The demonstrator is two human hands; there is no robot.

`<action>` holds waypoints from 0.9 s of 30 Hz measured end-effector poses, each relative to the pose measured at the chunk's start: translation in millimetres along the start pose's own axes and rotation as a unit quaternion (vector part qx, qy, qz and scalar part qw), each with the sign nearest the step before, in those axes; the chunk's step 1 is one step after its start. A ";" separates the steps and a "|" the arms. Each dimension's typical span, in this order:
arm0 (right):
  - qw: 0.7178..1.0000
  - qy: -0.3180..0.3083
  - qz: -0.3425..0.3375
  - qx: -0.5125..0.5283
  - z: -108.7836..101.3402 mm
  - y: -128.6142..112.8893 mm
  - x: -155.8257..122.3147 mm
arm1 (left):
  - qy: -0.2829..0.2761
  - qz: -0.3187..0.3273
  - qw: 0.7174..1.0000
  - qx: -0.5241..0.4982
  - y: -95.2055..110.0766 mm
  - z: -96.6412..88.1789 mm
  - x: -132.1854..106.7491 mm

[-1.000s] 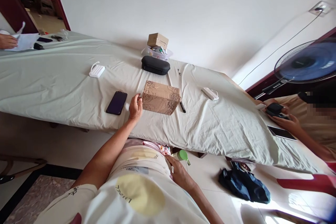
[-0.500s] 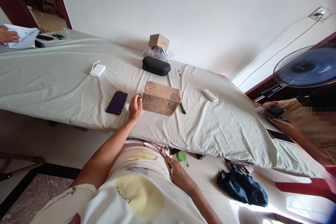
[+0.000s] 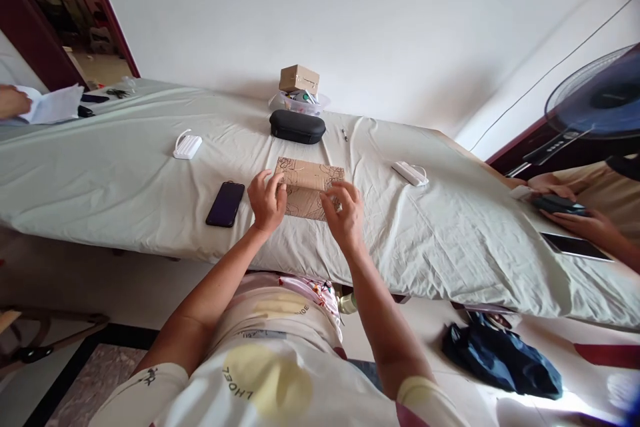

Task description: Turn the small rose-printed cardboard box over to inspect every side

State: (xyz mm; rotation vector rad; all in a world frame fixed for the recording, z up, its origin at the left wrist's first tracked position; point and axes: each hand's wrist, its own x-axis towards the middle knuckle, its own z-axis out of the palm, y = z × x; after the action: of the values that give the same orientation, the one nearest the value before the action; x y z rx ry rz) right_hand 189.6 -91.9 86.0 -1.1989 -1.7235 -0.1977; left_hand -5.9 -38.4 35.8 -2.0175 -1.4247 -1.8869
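A brown cardboard box [image 3: 309, 177] with a floral print lies on the sheet-covered table [image 3: 110, 173] in front of me. My left hand [image 3: 267, 199] grips the box's left end, with the fingers curled over its top edge. My right hand [image 3: 343, 215] holds the box's right front corner with bent fingers. A dark phone [image 3: 225, 203] lies just left of my left hand.
Behind the box are a black case [image 3: 297, 127], a small carton on a clear tub [image 3: 299, 79] and two white devices [image 3: 187, 146] [image 3: 411, 173]. Another person's hands [image 3: 575, 213] hold a dark device at the right. A hand with paper [image 3: 20, 103] shows at the far left. A fan [image 3: 595, 103] stands at the right.
My right hand has come up from my lap onto the box's right front corner. My left hand has shifted from beside the box onto its left end. The camera has tilted slightly.
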 end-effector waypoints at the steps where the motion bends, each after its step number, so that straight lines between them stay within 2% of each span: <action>1: 1.000 0.011 0.005 -0.014 15.0 3.4 7.9 | -0.015 0.016 1.000 0.008 4.4 2.4 4.5; 4: 0.999 0.010 0.013 -0.040 50.7 11.9 20.0 | -0.049 0.055 0.997 0.015 12.3 14.3 12.6; 6: 0.998 0.004 0.006 -0.055 62.9 16.5 20.2 | -0.067 0.059 0.996 0.007 12.8 21.9 13.4; 9: 0.997 0.018 -0.008 -0.072 62.4 27.5 15.7 | -0.084 0.052 0.995 -0.003 8.7 27.6 11.9; 12: 0.997 0.057 0.016 -0.057 49.0 47.4 11.8 | -0.084 0.057 0.995 0.005 1.5 26.7 11.8; 16: 0.987 0.083 0.119 0.073 38.7 77.0 1.9 | -0.032 0.034 0.999 -0.014 -11.6 22.5 12.8; 18: 0.970 0.085 0.172 0.147 43.0 88.2 -8.8 | -0.007 -0.001 0.999 -0.037 -19.3 21.8 10.4; 20: 0.958 0.086 0.206 0.182 52.2 97.9 -22.1 | -0.006 -0.034 0.998 -0.060 -27.8 22.7 4.7; 24: 0.954 0.022 0.239 0.179 70.6 117.6 -45.7 | -0.036 -0.063 0.995 -0.071 -50.1 29.2 -14.7; 27: 0.954 -0.030 0.250 0.164 77.4 129.4 -54.5 | -0.085 -0.127 0.988 -0.034 -69.7 35.8 -28.8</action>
State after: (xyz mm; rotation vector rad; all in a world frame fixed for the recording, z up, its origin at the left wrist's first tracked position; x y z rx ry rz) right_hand 244.2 -14.6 -43.4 -1.3496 -1.3784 0.4197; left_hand -16.6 6.1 -34.1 -2.1649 -1.7592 -1.9165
